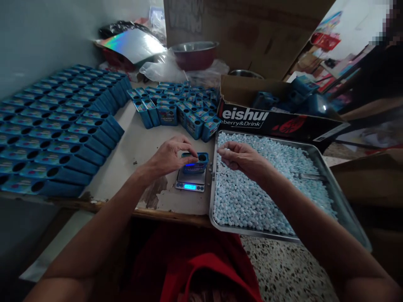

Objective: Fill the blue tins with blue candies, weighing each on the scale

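Left hand (171, 156) pinches the blue box (195, 162) steady on the scale (190, 181) near the table's front edge; right hand (241, 158), fingertips closed on candy, hovers over the tray (327, 176), close for feeding.

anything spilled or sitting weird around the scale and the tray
Yes. The metal tray of pale blue candies overhangs the table edge toward the person, partly unsupported. A few loose candies lie on the table between the tray and the scale.
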Demonstrator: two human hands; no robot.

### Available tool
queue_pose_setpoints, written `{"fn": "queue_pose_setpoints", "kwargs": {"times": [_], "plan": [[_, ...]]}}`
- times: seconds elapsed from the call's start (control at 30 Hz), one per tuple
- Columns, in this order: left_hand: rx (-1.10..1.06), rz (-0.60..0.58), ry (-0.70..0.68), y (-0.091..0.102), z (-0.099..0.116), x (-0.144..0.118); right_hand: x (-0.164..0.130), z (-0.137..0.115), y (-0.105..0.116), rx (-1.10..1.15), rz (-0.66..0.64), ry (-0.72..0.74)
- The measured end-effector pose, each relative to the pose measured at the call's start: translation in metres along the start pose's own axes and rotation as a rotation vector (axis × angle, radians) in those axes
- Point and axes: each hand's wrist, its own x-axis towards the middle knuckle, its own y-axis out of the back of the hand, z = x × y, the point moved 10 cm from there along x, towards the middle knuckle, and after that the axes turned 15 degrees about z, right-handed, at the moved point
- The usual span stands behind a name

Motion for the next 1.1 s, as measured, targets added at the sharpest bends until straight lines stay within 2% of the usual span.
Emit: {"fn": "queue_pose_setpoints", "kwargs": {"times": [0.1,0.2,0.27,0.33,0.43,0.53,0.63,0.7,0.8,0.87,0.97,1.03,1.1], "plan": [[0.022,-0.034,-0.002,-0.013,0.005,0.011,0.003,-0.011,-0.01,-0.099,-0.029,0.093],[0.021,-0.053,-0.019,-0.017,0.015,0.019,0.006,-0.03,-0.022,-0.321,-0.04,0.257],[0.026,-0.007,-0.016,-0.005,0.018,0.019,0.009,-0.042,-0.032,-0.477,-0.044,0.375],[0.075,0.069,0.03,0.016,0.011,0.013,0.012,-0.047,-0.041,-0.602,-0.052,0.459],[0.152,0.131,0.178,0.046,-0.014,-0.01,0.015,-0.046,-0.053,-0.731,-0.067,0.544],[0.139,0.115,0.319,0.058,-0.039,-0.037,0.014,-0.038,-0.059,-0.782,-0.081,0.544],[0.1,0.112,0.386,0.061,-0.051,-0.051,0.014,-0.033,-0.057,-0.681,-0.076,0.472],[0.093,0.122,0.413,0.062,-0.053,-0.053,0.019,-0.029,-0.045,-0.518,-0.027,0.372],[0.098,0.158,0.431,0.068,-0.053,-0.052,0.031,-0.018,-0.003,-0.165,0.158,0.144],[0.101,0.188,0.442,0.073,-0.055,-0.054,0.033,0.001,0.038,0.084,0.361,-0.05],[0.092,0.228,0.486,0.079,-0.067,-0.061,0.018,0.036,0.082,0.249,0.59,-0.283],[0.068,0.249,0.522,0.079,-0.076,-0.065,0.007,0.052,0.091,0.242,0.604,-0.357],[0.037,0.26,0.541,0.074,-0.081,-0.066,-0.001,0.06,0.086,0.229,0.532,-0.392]]}}
